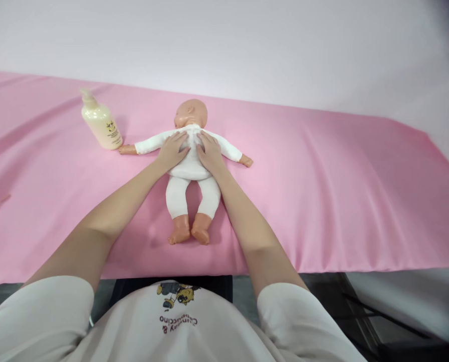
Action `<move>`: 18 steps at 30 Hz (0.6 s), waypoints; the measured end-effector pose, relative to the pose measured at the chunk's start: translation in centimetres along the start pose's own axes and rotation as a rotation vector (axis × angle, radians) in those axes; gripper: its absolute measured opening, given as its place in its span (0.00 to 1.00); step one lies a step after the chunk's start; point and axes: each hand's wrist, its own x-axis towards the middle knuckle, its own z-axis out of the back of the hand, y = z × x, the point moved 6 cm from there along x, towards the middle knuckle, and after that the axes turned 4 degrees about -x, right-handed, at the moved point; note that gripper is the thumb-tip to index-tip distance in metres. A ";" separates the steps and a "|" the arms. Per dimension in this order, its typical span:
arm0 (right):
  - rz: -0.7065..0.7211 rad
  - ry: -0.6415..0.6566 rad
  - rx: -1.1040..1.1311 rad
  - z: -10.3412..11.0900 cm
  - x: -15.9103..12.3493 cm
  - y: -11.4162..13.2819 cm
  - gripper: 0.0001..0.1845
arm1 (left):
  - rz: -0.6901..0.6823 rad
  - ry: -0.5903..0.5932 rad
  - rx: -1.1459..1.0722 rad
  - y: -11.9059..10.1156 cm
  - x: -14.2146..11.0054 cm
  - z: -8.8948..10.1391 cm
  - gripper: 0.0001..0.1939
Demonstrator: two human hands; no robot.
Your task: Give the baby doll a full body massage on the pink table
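A baby doll (190, 171) in a white bodysuit lies on its back on the pink sheet (322, 191), head turned to the left, arms spread, bare feet toward me. My left hand (174, 149) rests flat on the left side of the doll's chest, fingers stretched out. My right hand (210, 150) lies flat on the right side of the chest, fingers also extended. The two hands sit side by side, almost touching. Neither hand holds anything.
A cream pump bottle (101, 123) stands just left of the doll's outstretched hand. The pink sheet covers a long table against a pale wall; its front edge runs just above my lap. A dark floor and frame show at lower right.
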 end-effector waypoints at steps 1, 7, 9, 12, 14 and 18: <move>0.004 -0.004 0.015 -0.2 0.1 -0.2 0.25 | 0.001 0.001 0.003 -0.1 0.0 0.1 0.27; 0.095 0.041 0.098 1.7 -0.1 0.8 0.20 | -0.043 -0.048 0.066 -2.3 -0.2 2.6 0.22; 0.106 0.116 0.146 3.7 -0.8 1.7 0.18 | -0.072 -0.029 0.087 -3.7 -0.4 4.2 0.18; 0.071 0.287 0.094 6.3 -2.6 3.2 0.14 | -0.062 0.135 0.098 -5.2 -1.1 5.7 0.16; 0.039 0.385 -0.018 7.0 -3.6 3.8 0.12 | -0.012 0.281 0.124 -5.4 -1.8 5.8 0.16; 0.056 0.421 -0.117 5.8 -4.2 4.3 0.10 | 0.070 0.434 0.196 -5.5 -2.9 4.6 0.12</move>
